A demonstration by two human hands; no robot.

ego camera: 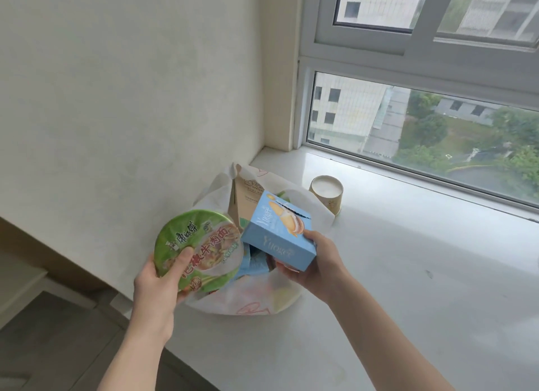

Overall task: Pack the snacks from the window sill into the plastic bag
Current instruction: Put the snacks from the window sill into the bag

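Note:
A white plastic bag (250, 300) with pink drawings stands open on the window sill (408, 274) near its left end. My left hand (157, 285) grips a green instant noodle bowl (198, 244), tilted over the bag's left side. My right hand (318, 262) holds a light blue biscuit box (277, 233) just above the bag's mouth. A brown carton (242, 198) stands upright inside the bag, and blue packets (253, 265) lie deeper in it.
A paper cup (328, 193), yellow with a white top, lies on its side on the sill just behind the bag. The wall rises at left, the window at the back. The sill's front edge drops to a dark floor at lower left.

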